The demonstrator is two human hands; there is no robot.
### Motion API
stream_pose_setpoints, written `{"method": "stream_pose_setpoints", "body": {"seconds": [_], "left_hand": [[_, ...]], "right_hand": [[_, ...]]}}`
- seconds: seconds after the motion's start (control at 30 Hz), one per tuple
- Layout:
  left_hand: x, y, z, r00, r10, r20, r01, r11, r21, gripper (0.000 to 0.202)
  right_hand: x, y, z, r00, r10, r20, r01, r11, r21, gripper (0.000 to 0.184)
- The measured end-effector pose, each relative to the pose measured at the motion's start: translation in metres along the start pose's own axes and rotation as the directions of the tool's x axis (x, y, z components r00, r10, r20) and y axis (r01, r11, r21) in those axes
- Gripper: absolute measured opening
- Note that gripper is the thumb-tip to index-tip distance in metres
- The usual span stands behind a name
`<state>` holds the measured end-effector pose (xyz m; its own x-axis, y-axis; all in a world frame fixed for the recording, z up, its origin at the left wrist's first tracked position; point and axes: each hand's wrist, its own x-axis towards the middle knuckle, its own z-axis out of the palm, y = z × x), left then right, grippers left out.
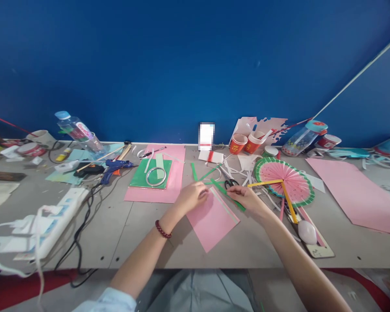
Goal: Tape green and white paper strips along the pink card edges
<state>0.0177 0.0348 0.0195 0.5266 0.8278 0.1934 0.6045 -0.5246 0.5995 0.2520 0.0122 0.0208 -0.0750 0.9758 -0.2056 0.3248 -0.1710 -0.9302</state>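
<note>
A pink sheet (208,232) of smooth paper lies on the desk (133,225), below and between the two sets of fingers, one corner pointing toward the person. A narrow pale strip (224,205) runs along its upper right edge, and no lettering can be made out on either. The fingers of the right hand (248,199) pinch a flat green strip (238,205), slanted just beside that edge. The left hand (191,197) has its fingers curled inward over the sheet's upper left side; whether they grip it cannot be told. Round dark red beads (162,232) circle the left wrist.

Just beyond the right fingers lie black-handled scissors (231,184), and farther beyond, red paper cups (238,144) with gold print too small to read. To the right of those fingers spreads a pleated round fan (299,177), pink with a green rim; nearer the person, a pale board (325,250) bears illegible dark marks. To the left of the left fingers, a shiny silver ring (147,177) lies on a glossy green packet (138,177). Farther left are a blue glue gun (112,170) and a tilted clear bottle (74,130), its label's lettering unclear.
</note>
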Motion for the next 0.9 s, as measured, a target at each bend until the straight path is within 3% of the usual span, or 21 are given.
{"method": "stream_pose_setpoints", "body": {"seconds": [0.07, 0.17, 0.37, 0.53, 0.63, 0.77, 0.9], "left_hand": [[-0.006, 0.007, 0.003, 0.985, 0.086, 0.147, -0.097, 0.993, 0.072, 0.012], [-0.017, 0.015, 0.006, 0.968, 0.116, 0.221, -0.159, 0.969, 0.188, 0.013], [-0.050, 0.040, 0.017, 0.985, 0.017, 0.172, -0.083, 0.921, 0.381, 0.035], [-0.080, 0.061, 0.026, 0.991, -0.051, 0.126, -0.018, 0.872, 0.490, 0.042], [-0.089, 0.063, 0.022, 0.993, -0.098, 0.064, 0.061, 0.899, 0.433, 0.034], [-0.087, 0.049, 0.007, 0.953, -0.232, -0.194, 0.260, 0.956, 0.137, 0.006], [-0.085, 0.038, 0.006, 0.930, -0.218, -0.295, 0.234, 0.972, 0.020, 0.009]], "right_hand": [[-0.003, 0.002, -0.002, 0.999, 0.042, 0.025, -0.042, 0.999, 0.032, 0.037], [-0.007, 0.004, -0.004, 0.998, 0.038, 0.049, -0.041, 0.997, 0.059, 0.032], [-0.014, -0.006, 0.002, 0.980, 0.133, 0.148, -0.148, 0.984, 0.099, 0.025], [-0.014, -0.014, 0.010, 0.963, 0.096, 0.253, -0.108, 0.994, 0.033, 0.018], [-0.016, -0.019, 0.014, 0.940, 0.081, 0.330, -0.070, 0.997, -0.045, 0.020], [-0.019, -0.027, 0.019, 0.922, 0.035, 0.385, 0.008, 0.994, -0.110, 0.023], [-0.018, -0.032, 0.023, 0.928, 0.030, 0.370, 0.017, 0.992, -0.124, 0.026]]}}
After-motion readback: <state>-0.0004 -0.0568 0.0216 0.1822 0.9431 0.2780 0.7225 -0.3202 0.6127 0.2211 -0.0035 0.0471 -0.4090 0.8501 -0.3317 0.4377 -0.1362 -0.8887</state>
